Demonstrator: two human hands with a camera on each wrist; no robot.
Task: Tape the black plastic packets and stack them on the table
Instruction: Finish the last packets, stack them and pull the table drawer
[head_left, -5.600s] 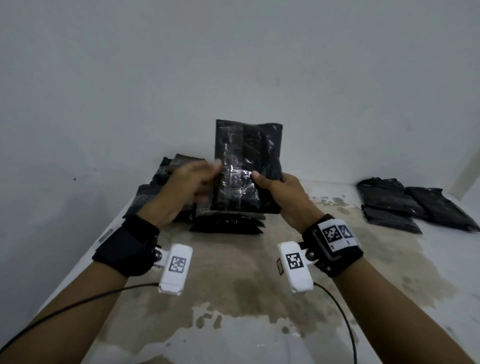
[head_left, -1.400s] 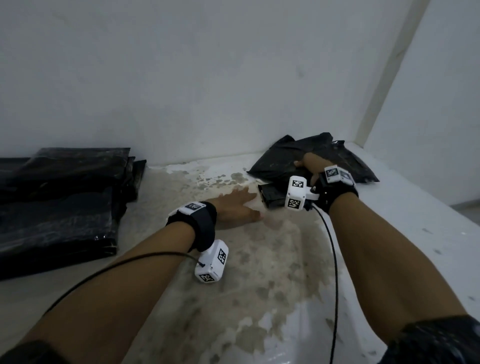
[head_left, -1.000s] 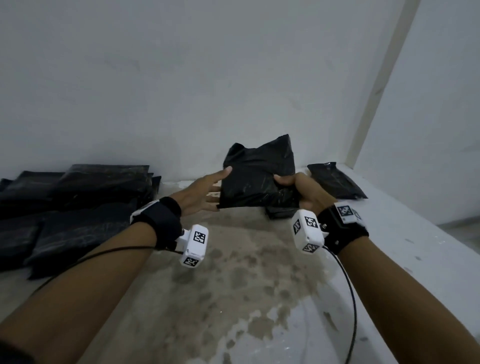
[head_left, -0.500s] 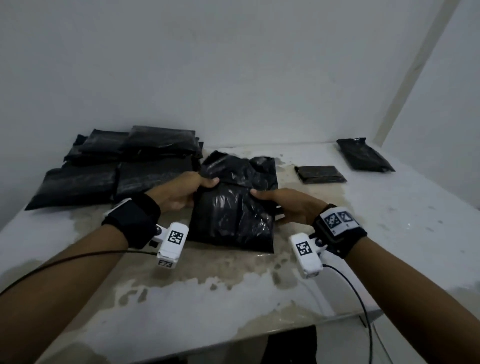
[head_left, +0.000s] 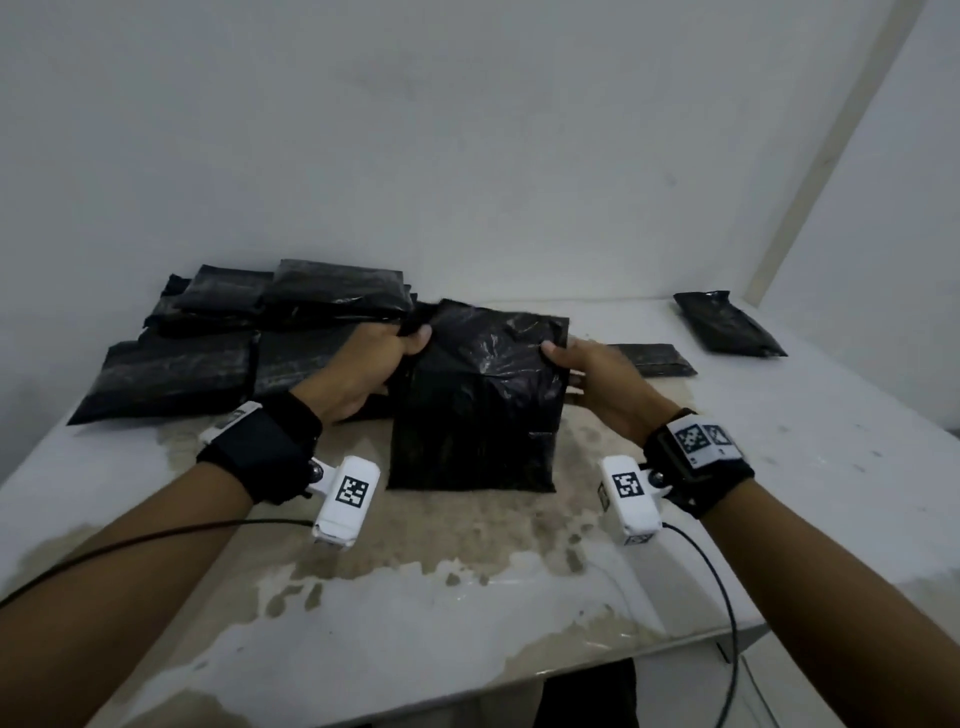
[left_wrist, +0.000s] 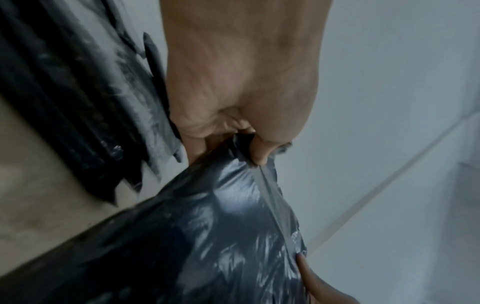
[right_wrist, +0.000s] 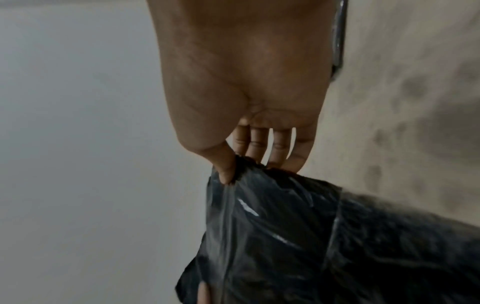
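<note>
A black plastic packet (head_left: 475, 405) lies in the middle of the table with its far, loose end raised. My left hand (head_left: 387, 353) pinches the packet's far left corner, thumb on top; the left wrist view shows that pinch on the packet (left_wrist: 213, 236) by my left hand (left_wrist: 249, 148). My right hand (head_left: 576, 364) pinches the far right corner, and the right wrist view shows its thumb and fingers of my right hand (right_wrist: 244, 164) clamped on the packet (right_wrist: 311, 236). No tape is in view.
A pile of several black packets (head_left: 249, 332) lies at the back left against the wall. A flat packet (head_left: 654, 359) lies just right of my right hand, another packet (head_left: 727, 325) at the far right. The stained table (head_left: 467, 571) ends close to me.
Both hands moved from the packet's sides to its far corners and lifted that end. The head view shifted slightly.
</note>
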